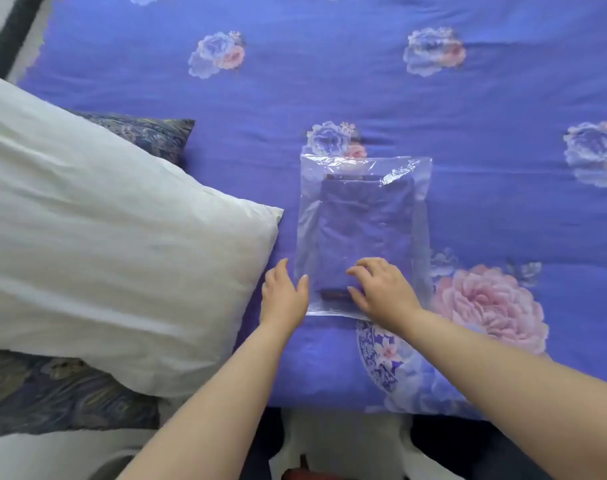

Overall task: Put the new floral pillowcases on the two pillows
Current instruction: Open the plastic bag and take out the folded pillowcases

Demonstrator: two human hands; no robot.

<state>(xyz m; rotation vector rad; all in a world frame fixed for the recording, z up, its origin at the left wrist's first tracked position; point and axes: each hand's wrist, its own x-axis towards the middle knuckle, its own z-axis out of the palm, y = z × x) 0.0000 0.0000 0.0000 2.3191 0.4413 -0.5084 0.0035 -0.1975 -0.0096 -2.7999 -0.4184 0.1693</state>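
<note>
Resting my right hand [381,289] with loosely spread fingers on the near end of the clear plastic bag [362,233], I keep my left hand [283,296] relaxed at its left edge, gripping nothing. Folded floral pillowcases [366,230] lie inside it on the bed [329,81]. A white pillow [104,237] lies left.

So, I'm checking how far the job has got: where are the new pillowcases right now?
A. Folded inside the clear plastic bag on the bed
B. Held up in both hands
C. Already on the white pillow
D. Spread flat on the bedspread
A: the folded pillowcases lie inside the clear plastic bag, flat on the bedspread, with the right hand resting on the bag.
</note>
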